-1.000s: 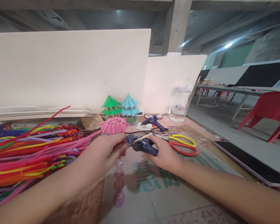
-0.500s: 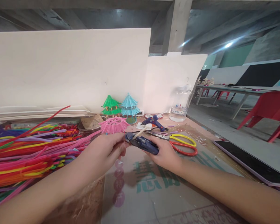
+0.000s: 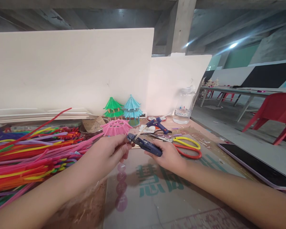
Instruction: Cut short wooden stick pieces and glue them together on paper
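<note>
Glue gun (image 3: 145,144) long axis lies level, nozzle pointing left | right hand (image 3: 168,155) grip clenched around it | left hand (image 3: 111,152) grip pinches nozzle end

We are seeing a dark blue glue gun (image 3: 146,145) lying almost level above the desk, its nozzle pointing left and slightly away. A pale glue stick (image 3: 138,133) is sticking out near the nozzle end, tilting up and to the right. The gun's rear end is sitting in the right hand (image 3: 168,155), while the left hand (image 3: 107,152) is touching the nozzle end with its fingertips.
</note>
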{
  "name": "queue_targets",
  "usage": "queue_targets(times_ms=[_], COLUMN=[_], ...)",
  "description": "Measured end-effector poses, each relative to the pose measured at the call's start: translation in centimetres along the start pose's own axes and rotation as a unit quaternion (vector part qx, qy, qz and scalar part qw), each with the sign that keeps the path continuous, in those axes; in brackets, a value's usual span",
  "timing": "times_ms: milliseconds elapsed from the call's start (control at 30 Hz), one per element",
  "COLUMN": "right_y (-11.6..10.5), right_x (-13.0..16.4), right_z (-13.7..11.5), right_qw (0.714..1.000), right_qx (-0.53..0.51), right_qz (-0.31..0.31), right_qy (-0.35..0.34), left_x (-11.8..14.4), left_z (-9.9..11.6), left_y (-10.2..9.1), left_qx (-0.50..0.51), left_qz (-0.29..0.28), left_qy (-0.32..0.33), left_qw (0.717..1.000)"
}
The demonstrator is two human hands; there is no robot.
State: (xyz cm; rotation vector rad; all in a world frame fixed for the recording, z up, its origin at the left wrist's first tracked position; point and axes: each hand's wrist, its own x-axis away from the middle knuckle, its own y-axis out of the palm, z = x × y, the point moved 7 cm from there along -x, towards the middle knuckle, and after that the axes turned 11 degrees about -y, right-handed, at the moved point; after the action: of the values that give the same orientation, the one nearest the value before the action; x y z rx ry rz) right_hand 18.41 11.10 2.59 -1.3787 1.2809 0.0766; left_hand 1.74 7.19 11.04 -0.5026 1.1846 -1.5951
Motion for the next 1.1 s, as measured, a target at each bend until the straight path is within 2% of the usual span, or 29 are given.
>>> queue_targets(times_ms=[167, 333, 433, 567, 633, 733, 833, 900, 967, 1100], right_y=[0.0, 0.0, -0.2, -0.2, -0.3, -0.2, 0.9, 1.8, 2.4, 2.9], right_x=[-0.1, -0.2, -0.3, -0.2, -0.1, 0.2, 1.0, 1.6, 1.8, 1.6], right_z=[0.3, 0.6, 0.6, 0.4, -0.2, -2.3, -5.3, -6.8, -7.3, -7.0], right_qw=[1.0, 0.999, 0.998, 0.998, 0.998, 0.988, 0.944, 0.907, 0.89, 0.886], right_qx=[0.005, -0.04, -0.057, -0.059, -0.062, -0.035, -0.001, 0.022, 0.049, 0.069], right_qz=[-0.004, 0.017, 0.036, 0.026, 0.021, -0.006, -0.078, -0.125, -0.156, -0.185], right_qy=[0.013, 0.017, 0.013, 0.015, -0.024, -0.152, -0.32, -0.401, -0.426, -0.419], left_x=[-0.2, -0.3, -0.4, -0.8, -1.2, -2.2, -3.6, -4.9, -6.3, -9.3], left_z=[-0.2, -0.4, -0.6, -1.4, -2.0, -2.8, -2.9, -2.2, -1.1, 0.3], left_y=[0.1, 0.3, 0.4, 1.0, 1.9, 3.7, 5.8, 7.3, 8.8, 10.6], left_qx=[0.013, 0.008, -0.013, -0.059, -0.084, -0.106, -0.128, -0.142, -0.154, -0.178], left_qz=[-0.007, -0.015, -0.019, -0.029, -0.039, -0.049, -0.041, -0.038, -0.033, -0.012], left_qy=[-0.018, -0.029, -0.035, -0.048, -0.047, -0.036, -0.024, -0.004, 0.024, 0.054], left_qw=[1.0, 0.999, 0.999, 0.997, 0.995, 0.993, 0.991, 0.989, 0.987, 0.982])
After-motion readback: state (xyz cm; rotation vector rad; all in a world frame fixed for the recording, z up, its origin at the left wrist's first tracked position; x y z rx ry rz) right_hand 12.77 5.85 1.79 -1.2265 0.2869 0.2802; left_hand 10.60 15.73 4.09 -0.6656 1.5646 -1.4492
